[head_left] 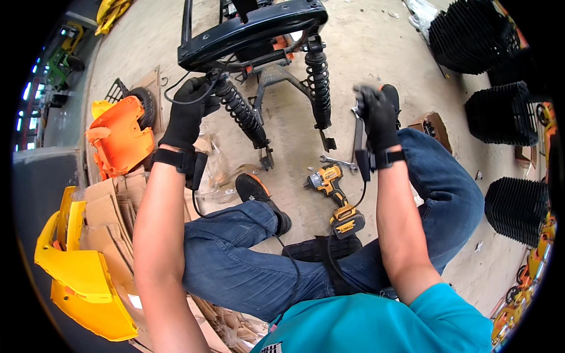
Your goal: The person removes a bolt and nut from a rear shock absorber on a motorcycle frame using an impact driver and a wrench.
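My left hand (191, 112), in a black glove, is closed around the upper end of the left coil-spring shock absorber (238, 112), just under the black frame (253, 35). A thin black cable loops past those fingers. The right shock absorber (318, 88) hangs from the same frame, its lower bracket free. My right hand (378, 117), also gloved, is raised right of it with fingers curled in; what they hold, if anything, is hidden. Beside that hand is a long wrench (358, 138); I cannot tell whether it touches the glove. Another wrench (336, 160) lies on the floor.
A yellow and black cordless power tool (335, 197) lies between my legs. Orange plastic panels (120, 135), a tyre, cardboard (106, 206) and yellow panels (88, 276) are at left. Stacked black ribbed parts (500, 112) line the right. A small open box (432, 129) sits by my knee.
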A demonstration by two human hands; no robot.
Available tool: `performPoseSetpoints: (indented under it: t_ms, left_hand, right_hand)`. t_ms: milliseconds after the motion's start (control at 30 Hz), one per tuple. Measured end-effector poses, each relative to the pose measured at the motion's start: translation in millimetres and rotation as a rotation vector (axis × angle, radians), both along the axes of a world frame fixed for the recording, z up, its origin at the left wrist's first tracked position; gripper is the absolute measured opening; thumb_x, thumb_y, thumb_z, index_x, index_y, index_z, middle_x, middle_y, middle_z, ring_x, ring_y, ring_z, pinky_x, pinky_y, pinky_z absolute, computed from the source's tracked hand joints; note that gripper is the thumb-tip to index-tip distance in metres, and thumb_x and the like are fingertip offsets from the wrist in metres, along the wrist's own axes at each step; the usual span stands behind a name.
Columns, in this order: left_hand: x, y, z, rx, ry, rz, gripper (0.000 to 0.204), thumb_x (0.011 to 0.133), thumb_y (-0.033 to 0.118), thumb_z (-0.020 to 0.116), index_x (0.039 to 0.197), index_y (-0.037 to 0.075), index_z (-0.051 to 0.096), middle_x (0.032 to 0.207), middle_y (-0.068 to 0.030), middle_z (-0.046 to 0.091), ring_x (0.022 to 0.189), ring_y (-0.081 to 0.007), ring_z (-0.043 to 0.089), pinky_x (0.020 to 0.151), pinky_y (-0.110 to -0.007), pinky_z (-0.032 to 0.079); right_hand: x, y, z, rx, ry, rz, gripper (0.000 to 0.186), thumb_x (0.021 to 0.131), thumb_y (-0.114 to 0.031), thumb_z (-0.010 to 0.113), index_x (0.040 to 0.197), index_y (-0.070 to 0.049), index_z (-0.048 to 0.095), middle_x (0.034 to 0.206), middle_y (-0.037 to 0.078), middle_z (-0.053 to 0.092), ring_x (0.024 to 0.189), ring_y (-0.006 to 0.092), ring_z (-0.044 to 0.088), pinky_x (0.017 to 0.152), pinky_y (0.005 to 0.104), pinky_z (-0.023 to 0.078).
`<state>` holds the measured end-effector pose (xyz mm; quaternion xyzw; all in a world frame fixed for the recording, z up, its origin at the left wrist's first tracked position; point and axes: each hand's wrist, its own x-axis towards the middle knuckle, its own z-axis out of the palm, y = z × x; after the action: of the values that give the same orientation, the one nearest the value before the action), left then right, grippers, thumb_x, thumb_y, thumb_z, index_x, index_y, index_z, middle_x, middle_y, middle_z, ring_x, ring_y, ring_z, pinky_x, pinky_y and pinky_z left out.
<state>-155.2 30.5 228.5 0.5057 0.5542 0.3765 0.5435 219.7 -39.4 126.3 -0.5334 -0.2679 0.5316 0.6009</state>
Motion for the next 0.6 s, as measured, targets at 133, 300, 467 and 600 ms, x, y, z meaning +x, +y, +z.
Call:
performPoseSetpoints:
  t_ms: [133, 300, 467, 600]
  left_hand:
    - [-2, 4, -4, -0.005, 0.024, 0.012, 0.025, 0.094, 0.021, 0.057, 0.113, 0.004, 0.057, 0.092, -0.0017, 0.062, 0.074, -0.0070, 0.060, 0.069, -0.024, 0.055]
    - [2, 9, -5, -0.029, 0.041, 0.006, 0.026, 0.094, 0.025, 0.059, 0.114, 0.009, 0.056, 0.090, 0.0029, 0.061, 0.074, -0.0047, 0.058, 0.070, -0.022, 0.053]
    - [-2, 5, -6, -0.027, 0.015, 0.005, 0.026, 0.095, 0.026, 0.058, 0.114, 0.009, 0.056, 0.092, 0.0029, 0.061, 0.074, -0.0046, 0.058, 0.070, -0.022, 0.053]
    - [-1, 4, -5, -0.024, 0.007, -0.006, 0.024, 0.096, 0.024, 0.056, 0.114, 0.009, 0.056, 0.093, 0.0028, 0.061, 0.075, -0.0047, 0.058, 0.071, -0.023, 0.053]
  right_hand:
    - [3, 55, 60, 0.258, 0.045, 0.255, 0.026, 0.097, -0.020, 0.053, 0.115, -0.002, 0.057, 0.097, 0.004, 0.065, 0.074, 0.0069, 0.054, 0.067, 0.0221, 0.048]
    - [7, 85, 66, 0.223, -0.084, 0.388, 0.026, 0.099, -0.018, 0.049, 0.118, -0.003, 0.058, 0.101, 0.003, 0.065, 0.078, 0.0053, 0.055, 0.070, 0.0201, 0.047]
    - [-1, 89, 54, 0.263, 0.024, 0.442, 0.022, 0.097, -0.016, 0.053, 0.113, -0.004, 0.061, 0.095, 0.002, 0.066, 0.079, 0.0064, 0.059, 0.070, 0.0213, 0.050]
    - [-1, 96, 53, 0.267, 0.029, 0.470, 0.023, 0.096, -0.017, 0.056, 0.114, -0.006, 0.061, 0.094, 0.000, 0.066, 0.080, 0.0064, 0.059, 0.070, 0.0216, 0.050]
